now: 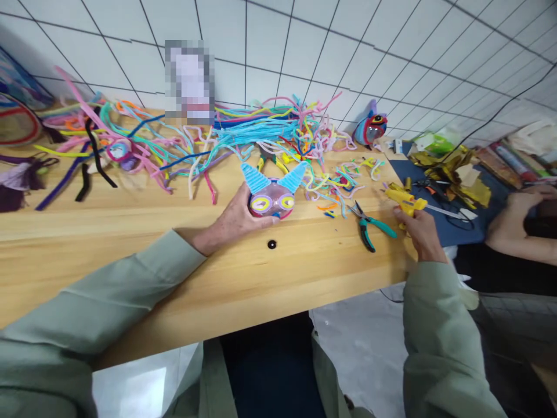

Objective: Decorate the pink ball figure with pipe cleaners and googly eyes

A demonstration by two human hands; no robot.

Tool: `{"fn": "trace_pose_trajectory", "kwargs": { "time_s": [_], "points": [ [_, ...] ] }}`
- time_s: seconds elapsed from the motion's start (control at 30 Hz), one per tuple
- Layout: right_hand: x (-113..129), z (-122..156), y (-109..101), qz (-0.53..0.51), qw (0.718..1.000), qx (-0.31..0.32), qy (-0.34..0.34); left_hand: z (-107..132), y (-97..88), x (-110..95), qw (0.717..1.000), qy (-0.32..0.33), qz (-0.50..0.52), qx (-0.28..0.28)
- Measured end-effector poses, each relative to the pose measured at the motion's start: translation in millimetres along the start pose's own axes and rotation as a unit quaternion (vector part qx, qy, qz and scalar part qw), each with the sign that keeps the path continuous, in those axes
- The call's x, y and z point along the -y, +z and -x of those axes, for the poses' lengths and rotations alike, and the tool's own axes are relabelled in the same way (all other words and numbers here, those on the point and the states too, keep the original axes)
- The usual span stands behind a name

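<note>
My left hand is closed round a pipe-cleaner cat head with blue ears and yellow-ringed eyes, resting on the wooden table. My right hand grips a yellow glue gun near the table's right edge, its nozzle pointing left. A small black bead lies on the table just below the cat head. Teal-handled pliers lie between the two hands.
A tangle of coloured pipe cleaners covers the back of the table against the tiled wall. A finished blue figure stands at the back right. Another person's arm rests at the right beside gold foil scraps.
</note>
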State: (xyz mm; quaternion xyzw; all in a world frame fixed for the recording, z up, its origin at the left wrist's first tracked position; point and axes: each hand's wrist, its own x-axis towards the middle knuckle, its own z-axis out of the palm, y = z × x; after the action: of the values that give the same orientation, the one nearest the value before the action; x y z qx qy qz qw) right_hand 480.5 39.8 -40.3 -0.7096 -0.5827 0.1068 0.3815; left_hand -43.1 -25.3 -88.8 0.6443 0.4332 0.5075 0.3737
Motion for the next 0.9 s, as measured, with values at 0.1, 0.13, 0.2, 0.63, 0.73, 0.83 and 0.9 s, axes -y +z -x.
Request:
{"fn": "trace_pose_trajectory", "kwargs": {
  "time_s": [0.1, 0.13, 0.2, 0.63, 0.73, 0.83, 0.9],
  "points": [
    [25.7, 4.6, -9.0, -0.059, 0.996, -0.026, 0.063, 0.2, 0.6, -1.5, 1.000, -0.013, 0.009, -0.025],
    [37.1, 6.3, -11.2, -0.104, 0.992, -0.036, 0.060, 0.1, 0.7, -2.3, 0.999, -0.019, 0.009, -0.035],
    [63.4, 11.3, -11.9, -0.197, 0.980, -0.010, 0.021, 0.0, 0.8, -3.8, 0.998, -0.031, 0.010, -0.047],
    [183.1, 70.8, 67.6, -0.281, 0.900, 0.308, -0.127, 2.2, -1.0, 3.9, 0.998, -0.031, -0.013, -0.062],
    [176.6, 75.8, 73.4, -0.269, 0.893, 0.337, -0.128, 3.4, 0.8, 6.0, 0.996, -0.041, -0.014, -0.076],
    [168.3, 79.4, 73.8, -0.250, 0.899, 0.344, -0.109, 4.7, 0.2, 5.1, 0.997, -0.032, -0.011, -0.065],
    [165.0, 81.4, 72.4, -0.230, 0.904, 0.345, -0.108, 5.3, -1.9, 2.4, 0.997, -0.030, -0.026, -0.059]
  ]
}}
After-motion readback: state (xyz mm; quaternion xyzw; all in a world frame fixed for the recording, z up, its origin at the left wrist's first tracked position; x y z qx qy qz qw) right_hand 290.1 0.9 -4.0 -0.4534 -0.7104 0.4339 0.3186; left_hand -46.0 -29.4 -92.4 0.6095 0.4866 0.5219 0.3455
